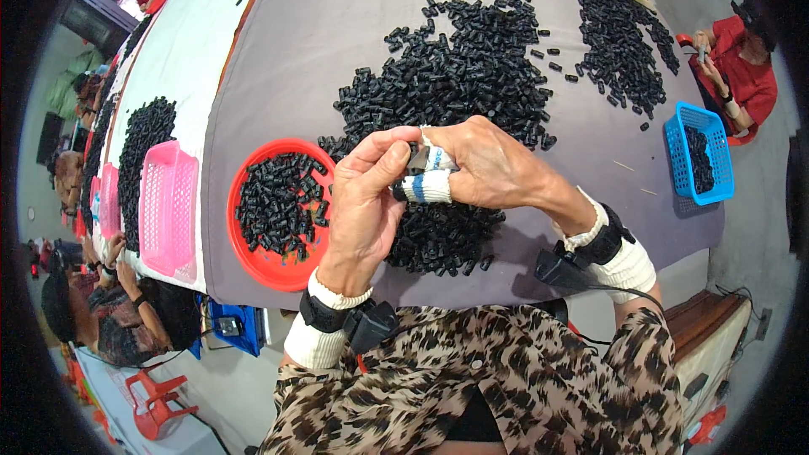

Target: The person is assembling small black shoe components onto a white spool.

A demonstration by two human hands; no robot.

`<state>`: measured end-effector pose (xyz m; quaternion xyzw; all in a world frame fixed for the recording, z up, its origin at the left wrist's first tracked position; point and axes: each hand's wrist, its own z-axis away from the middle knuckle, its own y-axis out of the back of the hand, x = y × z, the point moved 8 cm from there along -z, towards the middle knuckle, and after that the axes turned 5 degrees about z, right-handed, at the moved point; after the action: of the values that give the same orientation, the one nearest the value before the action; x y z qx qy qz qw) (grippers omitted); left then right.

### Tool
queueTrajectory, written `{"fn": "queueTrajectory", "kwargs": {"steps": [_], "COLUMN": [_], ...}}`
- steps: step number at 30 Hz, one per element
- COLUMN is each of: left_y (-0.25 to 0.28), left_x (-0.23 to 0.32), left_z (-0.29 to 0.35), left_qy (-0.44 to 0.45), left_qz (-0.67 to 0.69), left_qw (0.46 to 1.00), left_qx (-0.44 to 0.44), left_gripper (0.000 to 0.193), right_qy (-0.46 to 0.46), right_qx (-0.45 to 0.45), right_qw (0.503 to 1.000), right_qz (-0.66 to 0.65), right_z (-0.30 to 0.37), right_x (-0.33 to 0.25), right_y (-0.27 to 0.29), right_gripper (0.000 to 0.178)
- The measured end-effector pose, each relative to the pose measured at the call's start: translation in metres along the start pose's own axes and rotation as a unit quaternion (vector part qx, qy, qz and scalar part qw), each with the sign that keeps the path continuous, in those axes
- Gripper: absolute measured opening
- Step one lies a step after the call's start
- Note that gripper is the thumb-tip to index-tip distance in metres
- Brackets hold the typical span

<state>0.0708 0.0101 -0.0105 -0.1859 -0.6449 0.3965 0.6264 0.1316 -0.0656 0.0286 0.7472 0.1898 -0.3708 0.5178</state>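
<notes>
In front of my body, above the near part of a big pile of small black cylindrical pieces (455, 76), my two hands meet. My left hand (358, 206) is closed, its thumb and forefinger pinching a small dark piece (416, 154) that is mostly covered. Curled close against it, my right hand (493, 167) has its fingers bent inward; what they grip is hidden. White cloth bands with blue marks (428, 187) wrap fingers of the right hand. Left of my hands, a round red basin (281, 280) holds many of the same black pieces.
The grey-covered table (278, 50) bears another black pile (619, 42) at the far right. A blue basket (725, 190) with black pieces stands at its right edge. Leftward are a pink basket (168, 211) and a white-covered table (202, 42). Several people sit around, one in red (750, 76).
</notes>
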Motion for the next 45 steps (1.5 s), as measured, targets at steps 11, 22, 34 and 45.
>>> {"fn": "queueTrajectory", "kwargs": {"steps": [11, 22, 34, 45], "left_y": [0.122, 0.068, 0.043, 0.045], "left_x": [0.110, 0.016, -0.044, -0.006], "left_z": [0.049, 0.000, -0.022, -0.022], "left_qy": [-0.128, -0.056, -0.110, 0.039], "left_qz": [-0.404, -0.560, -0.814, -0.049], "left_qw": [0.876, 0.824, 0.568, 0.998], "left_qx": [0.228, 0.064, -0.048, -0.007], "left_gripper": [0.020, 0.014, 0.017, 0.022], "right_qy": [-0.061, -0.161, -0.196, -0.162], "right_qx": [0.037, 0.088, 0.067, 0.066], "right_qw": [0.994, 0.983, 0.977, 0.975], "right_qz": [-0.077, 0.013, -0.054, -0.136], "right_z": [-0.002, 0.031, 0.045, 0.029], "right_x": [0.025, 0.058, 0.074, 0.058], "right_y": [0.023, 0.048, 0.036, 0.017], "right_gripper": [0.038, 0.023, 0.026, 0.022]}}
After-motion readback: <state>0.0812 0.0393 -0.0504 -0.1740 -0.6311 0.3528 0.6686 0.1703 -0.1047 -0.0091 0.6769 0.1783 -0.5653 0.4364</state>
